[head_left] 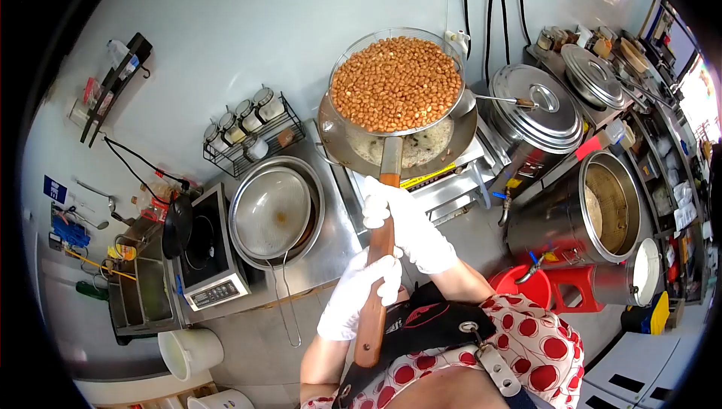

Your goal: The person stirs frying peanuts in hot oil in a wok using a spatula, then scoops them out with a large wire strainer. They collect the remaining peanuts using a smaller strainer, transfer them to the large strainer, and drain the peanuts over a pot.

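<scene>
Both gloved hands grip the wooden handle of a large round mesh strainer [391, 157]. My left hand [362, 292] is closed around the lower part of the handle, near my body. Further up, my right hand [410, 228] is closed on it too. The basket is heaped with reddish-brown peanuts [397, 84] and is above a wide wok [338, 145]. Pale, foamy liquid [421, 147] shows in the wok below the basket; the rest is hidden. A ladle-like tool with a wooden-tipped handle [519, 101] sticks out at the wok's right.
Left of the wok, an empty mesh strainer [271, 209] rests over a metal basin [320, 198]. Spice jars stand in a wire rack [282, 134] by the wall. An induction cooker [203, 247] is further left. Large lidded pots [541, 104] and an open steel barrel [549, 209] stand right.
</scene>
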{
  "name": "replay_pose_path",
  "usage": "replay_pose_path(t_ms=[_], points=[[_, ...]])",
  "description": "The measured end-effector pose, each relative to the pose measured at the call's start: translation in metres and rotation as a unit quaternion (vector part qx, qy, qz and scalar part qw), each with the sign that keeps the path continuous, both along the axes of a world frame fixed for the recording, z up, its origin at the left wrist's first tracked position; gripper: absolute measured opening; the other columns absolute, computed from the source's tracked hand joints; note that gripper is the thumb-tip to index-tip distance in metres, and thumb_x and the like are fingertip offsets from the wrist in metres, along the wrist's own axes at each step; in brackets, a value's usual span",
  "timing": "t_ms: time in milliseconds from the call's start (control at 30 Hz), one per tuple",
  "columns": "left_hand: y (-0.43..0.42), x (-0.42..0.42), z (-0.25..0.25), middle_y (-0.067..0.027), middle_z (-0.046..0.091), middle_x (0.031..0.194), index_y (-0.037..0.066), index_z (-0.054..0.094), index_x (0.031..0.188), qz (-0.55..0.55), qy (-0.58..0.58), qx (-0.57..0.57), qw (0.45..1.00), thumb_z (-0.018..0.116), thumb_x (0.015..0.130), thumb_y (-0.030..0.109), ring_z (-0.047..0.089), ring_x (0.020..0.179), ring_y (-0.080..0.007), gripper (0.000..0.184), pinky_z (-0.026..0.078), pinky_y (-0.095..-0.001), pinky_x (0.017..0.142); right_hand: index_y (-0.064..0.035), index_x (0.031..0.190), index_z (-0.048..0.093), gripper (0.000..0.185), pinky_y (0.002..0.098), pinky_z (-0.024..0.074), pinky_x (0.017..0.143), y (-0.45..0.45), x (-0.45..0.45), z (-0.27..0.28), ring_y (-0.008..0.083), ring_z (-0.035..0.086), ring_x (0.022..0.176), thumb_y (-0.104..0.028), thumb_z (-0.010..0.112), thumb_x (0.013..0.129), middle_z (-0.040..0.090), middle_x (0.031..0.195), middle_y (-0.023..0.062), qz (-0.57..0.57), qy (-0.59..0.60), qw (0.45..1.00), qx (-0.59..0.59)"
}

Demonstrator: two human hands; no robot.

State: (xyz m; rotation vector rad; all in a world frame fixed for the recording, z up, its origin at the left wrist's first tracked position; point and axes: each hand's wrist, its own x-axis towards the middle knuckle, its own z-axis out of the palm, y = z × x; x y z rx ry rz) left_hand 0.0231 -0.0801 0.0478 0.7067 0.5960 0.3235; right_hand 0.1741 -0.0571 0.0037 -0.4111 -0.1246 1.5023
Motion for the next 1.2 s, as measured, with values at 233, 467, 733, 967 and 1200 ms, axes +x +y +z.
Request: replay_pose_path(t_ms=[233,467,733,967,1200], points=[[0.004,0.002,0.001,-0.004,0.05,0.071,-0.004,0.051,0.111,-0.003,0.007,0.003,1.0,0.058,0.093,0.017,0.044,0.048,-0.0094,0.029,0.037,-0.0242,0.042,-0.0167,0.073,0.041,0.028,0.0194,0.0304,0.048,-0.001,0.0,0.014,0.0032,0.032,0.052,-0.017,0.057,0.096,0.034,0.062,-0.0084,-0.009,-0.014,0.999,-0.032],[0.01,0.003,-0.004,-0.0042,0.049,0.073,-0.003,0.049,0.112,-0.007,0.009,-0.031,0.999,0.058,0.093,0.018,0.042,0.048,-0.0087,0.03,0.036,-0.0239,0.042,-0.0168,0.071,0.039,0.031,0.0202,0.0291,0.047,0.006,0.002,0.008,0.0045,0.03,0.05,-0.018,0.058,0.095,0.032,0.06,-0.0084,-0.006,0.006,1.0,-0.03],[0.012,0.002,-0.002,-0.0024,0.046,0.072,-0.003,0.047,0.115,-0.015,-0.025,-0.054,0.998,0.056,0.095,0.021,0.04,0.048,-0.0064,0.033,0.035,-0.0223,0.041,-0.0161,0.07,0.04,0.031,0.0207,0.0295,0.048,0.008,0.002,0.008,0.0053,0.031,0.052,-0.019,0.059,0.094,0.033,0.06,-0.0081,-0.012,0.008,0.999,-0.035],[0.012,0.003,0.001,-0.0009,0.044,0.071,-0.003,0.048,0.114,-0.021,-0.033,-0.04,0.998,0.055,0.095,0.022,0.038,0.048,-0.0052,0.032,0.033,-0.0208,0.041,-0.0151,0.071,0.043,0.029,0.0213,0.0302,0.049,0.006,0.002,0.01,0.006,0.032,0.053,-0.019,0.06,0.094,0.033,0.062,-0.0075,-0.018,0.001,0.999,-0.027],[0.011,0.002,0.001,-0.0012,0.044,0.071,-0.003,0.048,0.113,-0.022,-0.041,-0.042,0.998,0.055,0.096,0.022,0.038,0.048,-0.0052,0.031,0.033,-0.0208,0.04,-0.0145,0.072,0.043,0.028,0.0211,0.03,0.049,0.005,0.001,0.009,0.0057,0.032,0.054,-0.018,0.059,0.094,0.033,0.063,-0.0076,-0.018,0.008,1.0,-0.013]])
